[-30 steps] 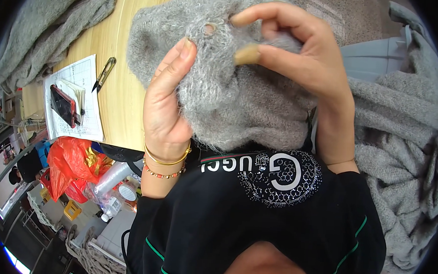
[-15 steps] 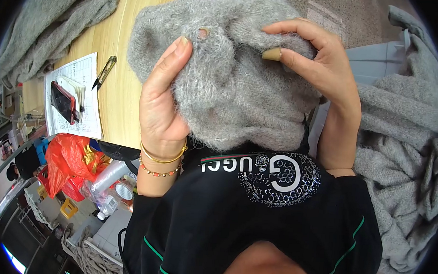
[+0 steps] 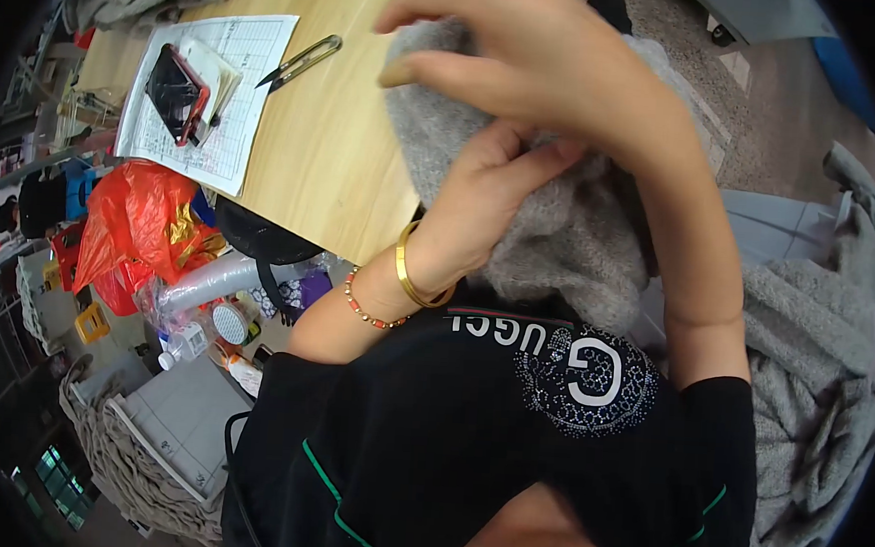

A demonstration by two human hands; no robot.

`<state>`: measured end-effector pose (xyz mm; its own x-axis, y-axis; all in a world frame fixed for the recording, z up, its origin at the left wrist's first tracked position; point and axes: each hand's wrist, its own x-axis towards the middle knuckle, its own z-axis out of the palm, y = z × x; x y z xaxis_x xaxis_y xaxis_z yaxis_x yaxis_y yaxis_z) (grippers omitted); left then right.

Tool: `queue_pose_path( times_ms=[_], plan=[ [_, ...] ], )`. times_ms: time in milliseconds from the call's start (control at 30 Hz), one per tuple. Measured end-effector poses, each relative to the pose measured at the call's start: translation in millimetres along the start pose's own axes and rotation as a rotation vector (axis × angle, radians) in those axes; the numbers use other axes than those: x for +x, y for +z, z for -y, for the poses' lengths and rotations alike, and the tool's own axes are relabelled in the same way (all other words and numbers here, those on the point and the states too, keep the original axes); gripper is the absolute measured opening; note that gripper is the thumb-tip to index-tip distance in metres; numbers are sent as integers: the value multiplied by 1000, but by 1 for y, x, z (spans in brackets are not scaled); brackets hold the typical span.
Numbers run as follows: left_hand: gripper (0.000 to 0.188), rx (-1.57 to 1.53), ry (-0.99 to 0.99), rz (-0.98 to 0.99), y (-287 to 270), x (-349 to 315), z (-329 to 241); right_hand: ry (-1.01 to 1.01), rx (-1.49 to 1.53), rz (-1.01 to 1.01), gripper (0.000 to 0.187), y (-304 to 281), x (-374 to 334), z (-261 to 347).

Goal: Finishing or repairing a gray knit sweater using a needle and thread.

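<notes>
My left hand (image 3: 488,186), with a gold bangle and a beaded bracelet at its wrist, has its thumb and fingers closed on a fuzzy grey knitted piece (image 3: 569,247). The knit hangs bunched between my chest and the table corner. Above and across the left hand passes my right hand (image 3: 511,52), somewhat blurred, reaching leftward over the knit. Its thumb and forefinger are apart, with nothing seen between them; the other fingers are hidden. A tan cover sits on that thumb tip. Part of the knit is hidden behind both hands.
On the wooden table (image 3: 335,147) lie thread snips (image 3: 300,65), a written sheet (image 3: 229,155) and a phone (image 3: 176,92) on a small pad. More grey knitwear (image 3: 805,326) heaps over a pale bin at right. A red plastic bag (image 3: 140,230) is at left, below the table edge.
My right hand has let go of the knit and swung left across my left hand. My left hand has moved right, its grip shifted. The view has turned, so the table items sit farther right.
</notes>
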<state>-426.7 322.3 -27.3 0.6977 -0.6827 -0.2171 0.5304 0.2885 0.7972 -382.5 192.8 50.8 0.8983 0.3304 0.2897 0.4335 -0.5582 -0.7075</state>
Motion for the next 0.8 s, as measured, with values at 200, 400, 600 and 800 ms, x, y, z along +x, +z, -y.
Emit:
queue_pose_path(
  times_ms=[200, 400, 600, 800],
  plan=[
    [27, -41, -31, 14, -11, -6, 9, -76, -255, 108, 28, 102, 89, -60],
    [27, -177, -29, -19, -33, -14, 1, 22, -250, 211, 33, 110, 114, -47],
    [25, -171, -97, -83, -39, -14, -11, 729, -1021, 476, 24, 149, 152, 8],
    [18, -306, -161, -83, -54, -15, -6, 55, 158, 8, 18, 75, 99, -53]
  ],
)
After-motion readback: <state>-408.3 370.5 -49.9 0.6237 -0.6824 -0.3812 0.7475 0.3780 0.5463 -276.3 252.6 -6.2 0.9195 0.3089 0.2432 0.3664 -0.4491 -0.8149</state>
